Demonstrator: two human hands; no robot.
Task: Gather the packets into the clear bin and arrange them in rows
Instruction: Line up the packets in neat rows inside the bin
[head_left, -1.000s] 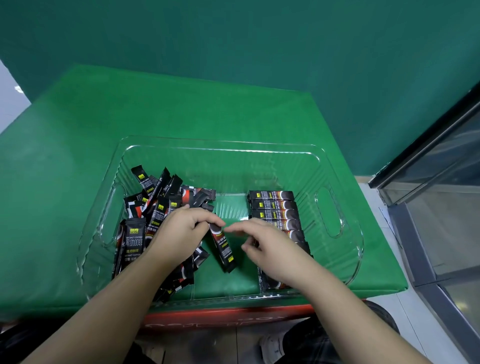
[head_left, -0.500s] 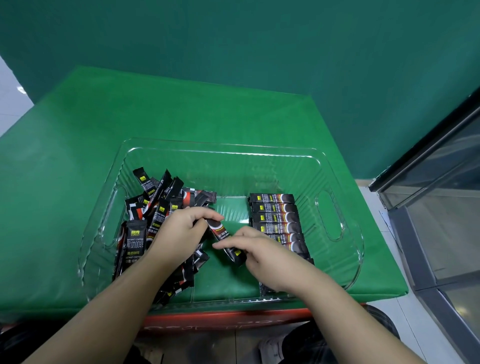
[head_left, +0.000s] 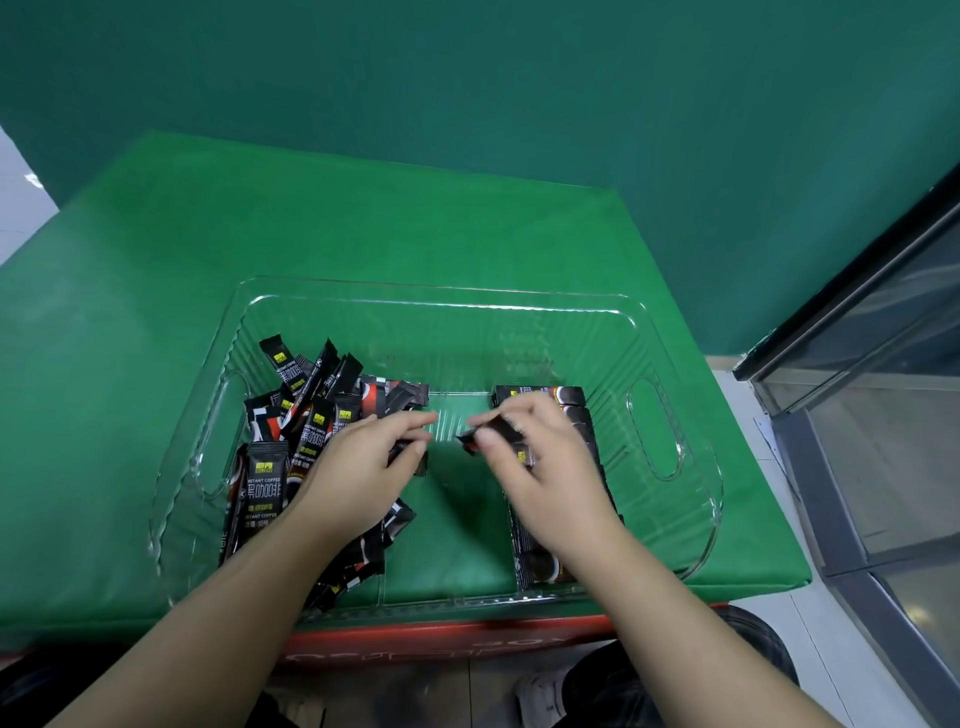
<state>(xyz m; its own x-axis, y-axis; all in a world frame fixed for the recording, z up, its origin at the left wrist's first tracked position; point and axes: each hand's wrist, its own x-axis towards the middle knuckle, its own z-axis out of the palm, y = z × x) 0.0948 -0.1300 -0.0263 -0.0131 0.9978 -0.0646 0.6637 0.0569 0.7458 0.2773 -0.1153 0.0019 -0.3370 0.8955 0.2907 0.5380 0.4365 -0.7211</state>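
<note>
A clear plastic bin (head_left: 426, 289) sits on the green padded table (head_left: 156, 249). A loose pile of black coffee packets (head_left: 266, 480) fills its left half. Along the right half runs a neat row of packets (head_left: 567, 397), partly hidden under my right hand. My right hand (head_left: 550, 478) pinches one black packet (head_left: 500, 432) between thumb and fingers, just above the row's left side. My left hand (head_left: 358, 467) hovers over the pile's right edge with its fingers stretched out, holding nothing that I can see.
The bin's middle strip shows bare green through its floor. A glass-fronted cabinet (head_left: 883, 395) stands close on the right. A red panel (head_left: 441, 642) runs below the table's near edge, with my legs and a shoe (head_left: 540, 693) under it.
The packet passed from my left hand to my right hand, which carried it right and up toward the row. My left hand let go and its fingers straightened.
</note>
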